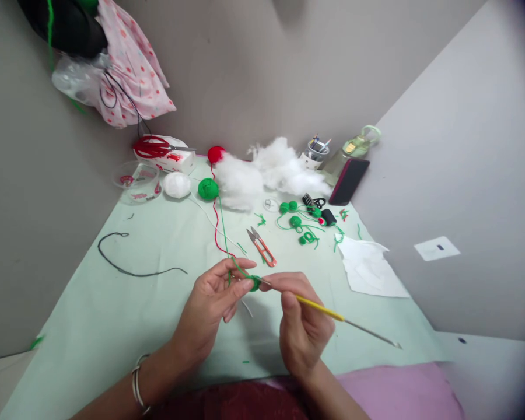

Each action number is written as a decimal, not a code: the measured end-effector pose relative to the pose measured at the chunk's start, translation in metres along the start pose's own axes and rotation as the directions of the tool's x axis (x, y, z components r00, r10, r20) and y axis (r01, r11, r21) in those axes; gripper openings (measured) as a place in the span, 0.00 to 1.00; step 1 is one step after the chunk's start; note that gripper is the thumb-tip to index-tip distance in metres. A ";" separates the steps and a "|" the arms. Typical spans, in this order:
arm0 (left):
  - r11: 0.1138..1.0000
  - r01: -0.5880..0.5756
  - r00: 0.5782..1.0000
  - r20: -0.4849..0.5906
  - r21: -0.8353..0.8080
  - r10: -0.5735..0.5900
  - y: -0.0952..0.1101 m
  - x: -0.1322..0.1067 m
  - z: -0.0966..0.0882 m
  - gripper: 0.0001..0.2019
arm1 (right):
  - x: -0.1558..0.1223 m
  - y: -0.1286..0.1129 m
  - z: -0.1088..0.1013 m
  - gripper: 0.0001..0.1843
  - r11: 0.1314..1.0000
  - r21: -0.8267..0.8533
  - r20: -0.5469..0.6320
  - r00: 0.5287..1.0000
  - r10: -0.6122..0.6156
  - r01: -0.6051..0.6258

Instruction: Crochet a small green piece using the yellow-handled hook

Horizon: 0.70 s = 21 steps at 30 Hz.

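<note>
My left hand pinches a small green crochet piece between thumb and fingers, with green yarn running over the index finger. That yarn leads back to a green yarn ball. In my right hand is a crochet hook with a yellow grip, its near end pointing down to the right. The hook's other tip meets the green piece; whether it sits inside a stitch is too small to tell. Just beyond my hands lie orange thread snips.
White stuffing, a red yarn ball and a white yarn ball stand at the back. Several green crochet pieces lie right of centre, near a phone and bottle. Red scissors rest on a box at back left.
</note>
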<state>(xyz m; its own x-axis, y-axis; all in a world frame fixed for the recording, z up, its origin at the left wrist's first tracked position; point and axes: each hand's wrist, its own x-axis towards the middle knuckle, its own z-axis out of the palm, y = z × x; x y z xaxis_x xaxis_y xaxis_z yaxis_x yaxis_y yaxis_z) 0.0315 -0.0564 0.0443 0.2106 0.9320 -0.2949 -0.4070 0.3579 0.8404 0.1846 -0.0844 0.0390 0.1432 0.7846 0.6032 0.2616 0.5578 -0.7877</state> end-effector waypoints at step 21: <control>1.000 0.021 0.999 0.043 -0.009 -0.020 0.001 0.000 0.004 0.15 | 0.001 0.001 0.001 0.14 0.999 -0.034 -0.029 1.000 -0.001 0.000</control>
<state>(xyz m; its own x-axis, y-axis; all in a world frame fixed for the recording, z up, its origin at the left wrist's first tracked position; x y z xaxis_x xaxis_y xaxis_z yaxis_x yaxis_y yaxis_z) 0.0346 -0.0563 0.0474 0.2565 0.9214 -0.2921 -0.4102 0.3774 0.8302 0.1841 -0.0826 0.0384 0.1711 0.7759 0.6071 0.2936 0.5481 -0.7832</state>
